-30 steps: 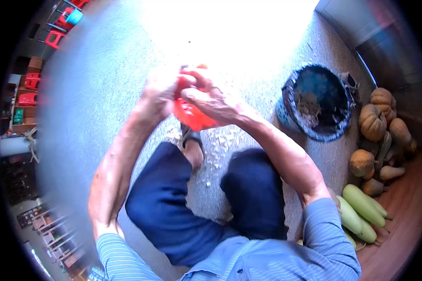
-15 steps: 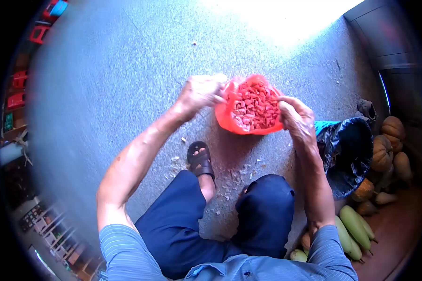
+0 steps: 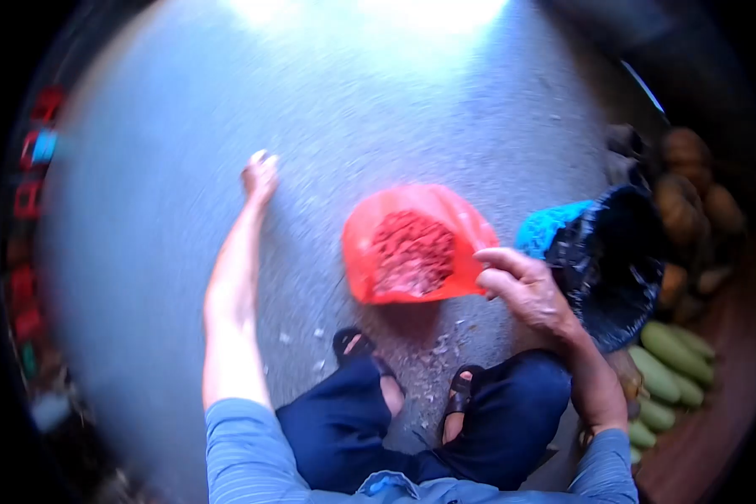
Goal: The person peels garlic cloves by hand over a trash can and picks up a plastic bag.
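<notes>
A red plastic bag (image 3: 361,252) sits open on the floor in front of my feet, with many small reddish pieces (image 3: 412,252) inside, perhaps nuts or beans. My right hand (image 3: 525,290) pinches the bag's right edge between thumb and fingers. Out to the left, well apart from the bag, my left hand (image 3: 260,176) reaches far forward, low over the floor. Its fingers are drawn together, and a small pale spot shows at the tips; blur hides what this is.
Right of the bag stands a blue basket (image 3: 554,227) lined with a black plastic bag (image 3: 567,265). Long green gourds (image 3: 676,353) and several pumpkins (image 3: 680,206) lie along the right side. Pale scraps (image 3: 412,357) litter the floor between my sandals. Red stools (image 3: 29,200) stand far left.
My left hand has let go of the bag's left edge and moved out to the left and forward. The right hand keeps its hold. The view has shifted and the bag appears lower.
</notes>
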### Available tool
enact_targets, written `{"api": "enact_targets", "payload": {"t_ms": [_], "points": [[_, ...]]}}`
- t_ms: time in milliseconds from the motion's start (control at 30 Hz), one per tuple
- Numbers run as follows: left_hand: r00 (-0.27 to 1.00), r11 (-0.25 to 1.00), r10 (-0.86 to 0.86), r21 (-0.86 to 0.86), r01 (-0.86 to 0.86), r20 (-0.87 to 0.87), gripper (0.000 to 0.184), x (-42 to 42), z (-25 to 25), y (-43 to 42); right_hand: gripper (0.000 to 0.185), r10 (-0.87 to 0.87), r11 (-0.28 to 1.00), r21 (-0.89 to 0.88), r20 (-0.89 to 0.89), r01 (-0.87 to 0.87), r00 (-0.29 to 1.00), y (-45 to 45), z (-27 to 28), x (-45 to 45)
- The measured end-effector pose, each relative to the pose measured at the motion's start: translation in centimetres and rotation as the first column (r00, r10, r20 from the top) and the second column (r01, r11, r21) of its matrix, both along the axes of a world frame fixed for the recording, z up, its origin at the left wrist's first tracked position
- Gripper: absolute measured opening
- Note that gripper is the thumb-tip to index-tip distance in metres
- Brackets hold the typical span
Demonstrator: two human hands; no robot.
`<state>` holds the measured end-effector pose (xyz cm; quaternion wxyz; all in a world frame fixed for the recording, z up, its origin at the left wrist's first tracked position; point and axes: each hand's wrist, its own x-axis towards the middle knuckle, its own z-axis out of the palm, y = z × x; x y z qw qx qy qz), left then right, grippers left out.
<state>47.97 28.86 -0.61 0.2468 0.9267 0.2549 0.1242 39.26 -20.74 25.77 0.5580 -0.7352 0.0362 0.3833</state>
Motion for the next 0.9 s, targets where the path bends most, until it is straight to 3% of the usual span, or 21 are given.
{"api": "enact_targets", "payload": {"t_ms": [67,100,133,167,233,367,467,533,567,600,667,733,800,867,900], "points": [[0.989,0.999,-0.024,0.029,0.028,-0.144,0.045,1.3,0.2,0.6,0.040,0.080,0.997,-0.023,0.049,-0.079,0.996,-0.6,0.5,0.1],[0.994,0.976,-0.078,0.197,0.090,-0.071,0.041,1.5,-1.5,1.8,0.040,0.090,0.996,-0.018,0.031,-0.090,0.995,-0.8,0.7,0.0],[0.997,0.973,-0.035,0.225,0.049,-0.065,0.030,2.0,-2.4,2.3,0.041,0.086,0.996,-0.025,0.014,-0.086,0.996,-1.1,1.1,0.0],[0.997,0.982,-0.054,0.178,0.063,-0.057,0.018,2.2,-2.2,2.3,0.041,0.090,0.996,-0.020,0.007,-0.090,0.996,-1.1,1.6,0.2],[0.991,0.991,-0.130,0.042,0.131,-0.014,0.014,2.3,-2.7,3.3,0.040,0.071,0.997,-0.025,0.002,-0.071,0.997,-1.2,1.5,0.1],[0.976,0.980,-0.195,0.066,0.189,0.100,0.011,1.5,-2.9,2.3,0.034,-0.022,0.999,0.024,-0.039,0.023,0.999,-0.5,2.1,0.6],[0.957,0.956,-0.287,0.082,0.283,0.043,0.017,0.6,-2.0,1.9,0.030,-0.079,0.994,0.069,-0.080,0.085,0.994,1.0,2.5,0.8],[0.975,0.978,-0.200,0.039,0.204,-0.099,0.020,0.0,-0.6,0.9,0.030,-0.064,0.996,0.055,-0.087,0.069,0.994,1.5,3.2,1.1],[0.961,0.987,-0.123,-0.127,0.094,-0.248,0.014,0.1,-0.7,0.5,0.029,-0.092,0.991,0.086,-0.116,0.102,0.989,1.6,3.4,1.2],[0.972,0.946,-0.119,-0.319,0.049,-0.205,0.013,-0.9,0.4,-0.8,0.030,-0.102,0.988,0.105,-0.119,0.114,0.988,1.7,3.4,1.2],[0.989,0.748,-0.089,-0.663,-0.011,-0.116,0.011,-1.8,5.5,-4.9,0.032,-0.120,0.985,0.109,-0.135,0.135,0.983,1.5,3.1,1.2],[0.984,0.667,-0.146,-0.725,0.173,0.101,0.012,-3.5,12.6,-9.7,0.033,-0.136,0.983,0.108,-0.129,0.150,0.982,1.4,2.8,1.3],[0.959,0.685,-0.243,-0.673,0.277,0.147,0.012,-5.5,20.8,-14.7,0.033,-0.168,0.971,0.150,-0.130,0.187,0.977,1.8,2.4,1.3],[0.880,0.639,-0.412,-0.614,0.464,0.237,0.011,-7.8,26.5,-18.8,0.034,-0.178,0.967,0.166,-0.095,0.192,0.979,2.0,2.3,1.4],[0.763,0.571,-0.555,-0.515,0.639,0.332,0.012,-8.0,27.6,-20.1,0.034,-0.170,0.969,0.168,-0.079,0.181,0.982,1.9,2.0,1.5]]}}
